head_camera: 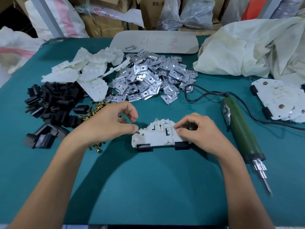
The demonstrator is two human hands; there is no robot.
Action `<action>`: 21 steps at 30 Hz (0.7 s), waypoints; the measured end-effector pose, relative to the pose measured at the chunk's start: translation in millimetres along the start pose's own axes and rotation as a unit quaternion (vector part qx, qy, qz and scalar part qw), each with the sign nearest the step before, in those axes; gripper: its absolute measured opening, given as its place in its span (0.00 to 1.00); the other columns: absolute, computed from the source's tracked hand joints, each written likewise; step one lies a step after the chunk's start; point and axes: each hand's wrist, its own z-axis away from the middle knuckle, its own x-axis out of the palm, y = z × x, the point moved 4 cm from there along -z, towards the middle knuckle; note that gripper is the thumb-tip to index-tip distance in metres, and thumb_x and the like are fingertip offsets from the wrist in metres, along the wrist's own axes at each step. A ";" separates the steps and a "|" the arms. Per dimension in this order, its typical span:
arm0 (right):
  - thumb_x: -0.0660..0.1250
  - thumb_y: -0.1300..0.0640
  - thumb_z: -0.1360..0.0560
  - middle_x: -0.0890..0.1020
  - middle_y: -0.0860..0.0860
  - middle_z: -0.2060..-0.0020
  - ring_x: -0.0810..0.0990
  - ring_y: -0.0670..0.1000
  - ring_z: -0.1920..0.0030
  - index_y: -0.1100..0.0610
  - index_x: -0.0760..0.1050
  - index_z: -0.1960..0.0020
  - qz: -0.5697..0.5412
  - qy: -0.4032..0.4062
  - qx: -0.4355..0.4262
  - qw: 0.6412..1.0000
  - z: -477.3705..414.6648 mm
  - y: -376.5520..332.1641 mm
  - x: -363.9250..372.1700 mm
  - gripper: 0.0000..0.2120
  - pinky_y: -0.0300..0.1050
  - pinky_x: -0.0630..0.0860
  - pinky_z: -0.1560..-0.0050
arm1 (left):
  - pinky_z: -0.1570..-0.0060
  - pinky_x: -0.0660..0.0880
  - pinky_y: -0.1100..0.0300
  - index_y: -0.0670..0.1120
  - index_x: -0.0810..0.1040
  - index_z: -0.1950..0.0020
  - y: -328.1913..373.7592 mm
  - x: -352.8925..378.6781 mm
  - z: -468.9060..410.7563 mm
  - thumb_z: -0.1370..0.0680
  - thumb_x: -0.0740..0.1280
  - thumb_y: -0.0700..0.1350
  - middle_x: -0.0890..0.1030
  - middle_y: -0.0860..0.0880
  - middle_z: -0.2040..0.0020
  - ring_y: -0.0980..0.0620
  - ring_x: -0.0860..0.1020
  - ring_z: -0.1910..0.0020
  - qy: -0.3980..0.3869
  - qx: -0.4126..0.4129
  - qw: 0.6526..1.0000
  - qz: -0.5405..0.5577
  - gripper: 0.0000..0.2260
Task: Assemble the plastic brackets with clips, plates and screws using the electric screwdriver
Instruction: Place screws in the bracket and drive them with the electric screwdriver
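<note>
A white plastic bracket (155, 136) lies flat on the green table, with two black clips (144, 147) fitted on its near edge. My left hand (109, 123) pinches a brass screw (138, 132) at the bracket's left end. At the right end my right hand (196, 129) rests with curled fingers and pinches something small against the bracket; what it is I cannot tell. The green electric screwdriver (241, 129) lies on the table right of my right hand, bit pointing toward me.
Piles sit behind the bracket: white brackets (85, 70), metal plates (151, 78), black clips (49, 103), brass screws (94, 111). Finished brackets (279, 100) are stacked at the far right beside a white cloth sack (247, 47). A pale board (165, 42) lies at the back.
</note>
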 end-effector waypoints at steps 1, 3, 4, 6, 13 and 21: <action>0.75 0.62 0.29 0.78 0.47 0.60 0.73 0.44 0.68 0.44 0.85 0.60 -0.005 -0.001 0.001 1.000 0.1 0.2 -0.2 0.11 0.41 0.72 0.58 | 0.69 0.70 0.68 0.55 0.79 0.55 0.2 0.9 -1.5 0.27 0.77 0.42 0.81 0.56 0.53 0.56 0.77 0.67 -0.007 -0.003 1.000 -0.005 0.11; 0.75 0.62 0.29 0.78 0.48 0.60 0.73 0.45 0.67 0.45 0.86 0.60 -0.010 -0.002 0.002 1.000 0.0 0.5 -0.1 0.11 0.42 0.73 0.58 | 0.69 0.70 0.68 0.56 0.79 0.55 -0.2 4.4 -4.4 0.27 0.77 0.42 0.81 0.55 0.53 0.56 0.76 0.69 -0.019 -0.008 1.000 -0.008 0.11; 0.75 0.63 0.29 0.78 0.49 0.59 0.73 0.46 0.67 0.45 0.86 0.60 -0.010 -0.002 0.002 1.000 -0.2 0.4 0.2 0.11 0.43 0.73 0.57 | 0.70 0.69 0.69 0.56 0.79 0.55 -0.6 6.3 -5.7 0.27 0.77 0.42 0.81 0.54 0.53 0.56 0.75 0.70 -0.019 -0.010 1.000 -0.005 0.11; 0.74 0.64 0.29 0.79 0.51 0.59 0.73 0.47 0.67 0.46 0.86 0.60 -0.013 -0.003 0.000 1.000 -0.5 0.3 0.6 0.12 0.44 0.73 0.57 | 0.71 0.67 0.70 0.54 0.79 0.54 -0.7 9.5 -7.5 0.27 0.77 0.41 0.82 0.51 0.52 0.56 0.73 0.72 -0.012 -0.010 1.000 0.004 0.10; 0.75 0.63 0.29 0.80 0.51 0.59 0.74 0.49 0.67 0.46 0.86 0.60 -0.019 -0.007 0.006 1.000 -0.2 1.1 0.1 0.12 0.44 0.73 0.58 | 0.66 0.71 0.70 0.48 0.78 0.53 9.0 18.0 -9.1 0.26 0.75 0.39 0.82 0.49 0.55 0.55 0.78 0.68 0.009 0.003 1.000 -0.007 0.08; 0.76 0.63 0.29 0.80 0.52 0.60 0.74 0.48 0.67 0.48 0.85 0.61 -0.017 -0.004 0.013 1.000 1.7 0.6 -0.8 0.10 0.43 0.74 0.58 | 0.62 0.74 0.65 0.52 0.79 0.54 6.2 21.5 -8.8 0.27 0.76 0.40 0.81 0.56 0.59 0.55 0.78 0.66 0.004 0.015 1.000 -0.003 0.10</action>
